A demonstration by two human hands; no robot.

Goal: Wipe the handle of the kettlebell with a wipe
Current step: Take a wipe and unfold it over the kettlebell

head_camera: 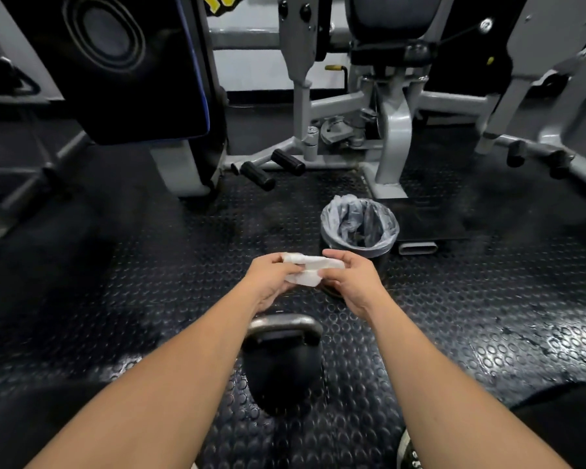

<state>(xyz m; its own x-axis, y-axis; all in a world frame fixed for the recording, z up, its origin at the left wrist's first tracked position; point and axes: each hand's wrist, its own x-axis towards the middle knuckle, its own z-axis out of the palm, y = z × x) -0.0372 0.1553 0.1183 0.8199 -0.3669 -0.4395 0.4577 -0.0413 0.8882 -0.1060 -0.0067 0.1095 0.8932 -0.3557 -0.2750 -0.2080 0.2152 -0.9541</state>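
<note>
White and crumpled, the wipe [310, 269] sits between your two hands, held up in the air above the floor. Your left hand [272, 277] grips its left end with curled fingers and thumb, and your right hand [352, 278] pinches its right end, so the sheet is bunched between them.

From your head camera, the black kettlebell [283, 365] stands upright on the studded black rubber floor [487, 316], below and nearer to you than the hands, between your forearms. Its grey metal handle [285, 324] is on top, bare, apart from the wipe and from both hands.

Just beyond your hands stands a small bin [360, 228] lined with a clear bag. Behind it are the grey frames of gym machines [393, 130].
</note>
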